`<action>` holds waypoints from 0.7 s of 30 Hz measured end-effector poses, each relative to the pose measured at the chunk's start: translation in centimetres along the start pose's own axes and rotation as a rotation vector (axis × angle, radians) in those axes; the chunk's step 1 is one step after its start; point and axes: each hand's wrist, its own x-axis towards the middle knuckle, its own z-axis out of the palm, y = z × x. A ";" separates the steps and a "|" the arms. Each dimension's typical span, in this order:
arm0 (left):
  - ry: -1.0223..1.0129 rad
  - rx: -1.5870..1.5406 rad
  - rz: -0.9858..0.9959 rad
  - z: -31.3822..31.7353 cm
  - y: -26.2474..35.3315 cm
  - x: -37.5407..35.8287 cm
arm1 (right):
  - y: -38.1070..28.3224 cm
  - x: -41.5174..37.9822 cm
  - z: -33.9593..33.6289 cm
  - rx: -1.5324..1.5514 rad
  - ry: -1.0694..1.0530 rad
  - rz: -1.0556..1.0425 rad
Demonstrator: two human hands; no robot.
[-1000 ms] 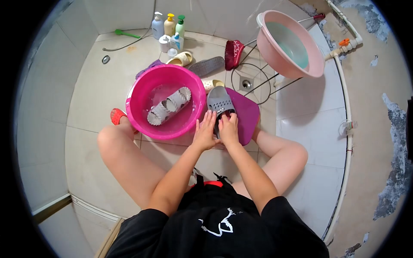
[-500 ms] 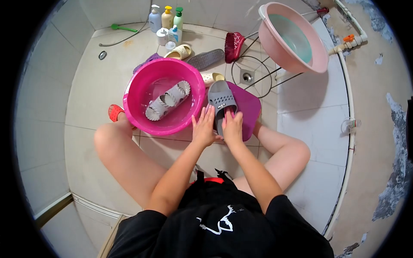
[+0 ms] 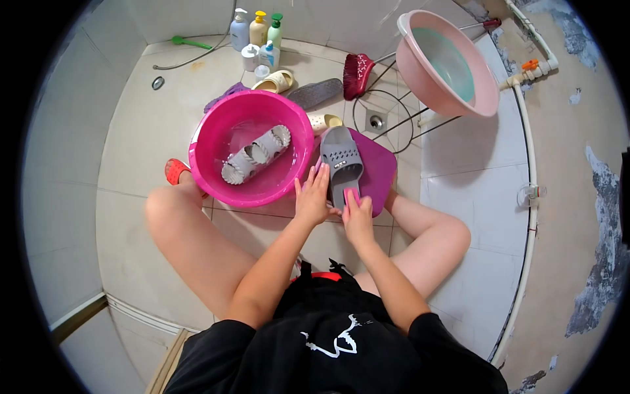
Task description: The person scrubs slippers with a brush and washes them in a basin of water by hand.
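Observation:
A grey slipper (image 3: 342, 161) lies on a purple board (image 3: 377, 172) on the tiled floor in front of me. My left hand (image 3: 312, 198) presses flat against the slipper's left side and heel. My right hand (image 3: 356, 213) is closed around a small pink brush (image 3: 350, 195) at the slipper's heel end. To the left stands a magenta basin (image 3: 209, 136) with water and a light grey slipper (image 3: 256, 154) in it.
A pale pink basin (image 3: 430, 79) sits on a wire stand at the upper right. Bottles (image 3: 258, 33), a red brush (image 3: 356, 71), other slippers (image 3: 293, 85) and a floor drain (image 3: 376, 121) lie beyond. A white pipe (image 3: 529, 171) runs along the right wall. My knees flank the board.
My right hand has drawn back toward me along the grey slipper, from its middle to its heel. The left hand stays on the slipper's side.

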 end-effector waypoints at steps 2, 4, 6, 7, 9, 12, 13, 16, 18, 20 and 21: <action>0.007 -0.004 0.001 -0.1 0.1 0.1 | -0.2 -0.9 -1.5 0.013 -0.059 0.045; 0.000 -0.003 0.007 0.2 0.3 0.1 | 0.0 -1.2 -2.6 0.090 -0.258 0.119; 0.049 -0.109 0.005 0.8 0.7 -0.1 | 0.0 1.9 -1.7 0.168 -0.129 0.104; 0.044 -0.097 0.012 0.7 1.0 -0.2 | -0.1 4.0 -1.2 0.241 0.004 0.079; 0.027 -0.117 -0.005 0.1 1.7 -0.4 | -0.3 6.9 1.2 0.081 0.042 0.025; 0.095 -0.079 0.003 -1.2 1.5 0.6 | -1.1 7.2 1.6 0.064 0.010 0.085; 0.175 -0.062 0.002 -1.8 1.5 1.0 | -1.2 6.9 1.3 0.067 0.014 0.071; 0.220 0.002 0.196 -4.2 1.9 3.0 | -0.8 5.4 -1.1 0.060 -0.080 0.071; 0.157 0.107 0.328 -4.4 2.1 3.7 | 0.0 4.5 -2.2 0.060 -0.192 0.072; -0.026 0.052 0.273 -4.1 2.2 4.4 | 1.0 4.5 -2.8 0.031 -0.231 0.031; -0.205 -0.003 0.211 -4.0 2.4 4.7 | 1.3 4.8 -3.2 0.001 -0.272 -0.015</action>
